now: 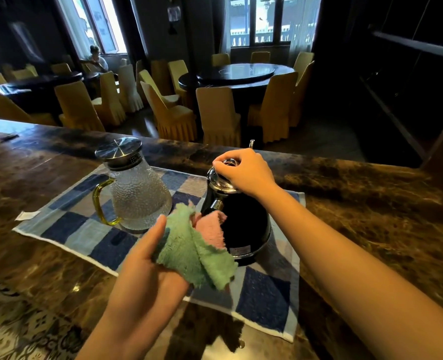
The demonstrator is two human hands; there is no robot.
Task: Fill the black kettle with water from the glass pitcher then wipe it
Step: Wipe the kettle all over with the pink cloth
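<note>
Nearest lens: left hand point(147, 258), green-and-pink cloth point(191, 253) bunched in it. Reads as the wipe stage. Fill judged done, but no view of the water level inside.

Layout, big to small: dark marble counter point(371, 203); checked mat point(85, 224) on it; black kettle point(246, 227) upright on the mat's right half; glass pitcher point(139, 201) just left of it, lidded, not touching.

To wipe well:
- Press down on the kettle lid point(219, 181) to pin the kettle on the soft mat.
- Sweep the cloth round the body, top to base, then the handle side.
- Avoid tilting, to prevent spill at the spout.
- Mind the pitcher close beside the cloth hand.

Hands:
- Right hand point(246, 172): curled over the lid, fingertips pinching the knob point(228, 162).
- Left: thumb straight up, other fingers folded under the cloth and gripping it, pink fold touching the kettle's left flank.
</note>
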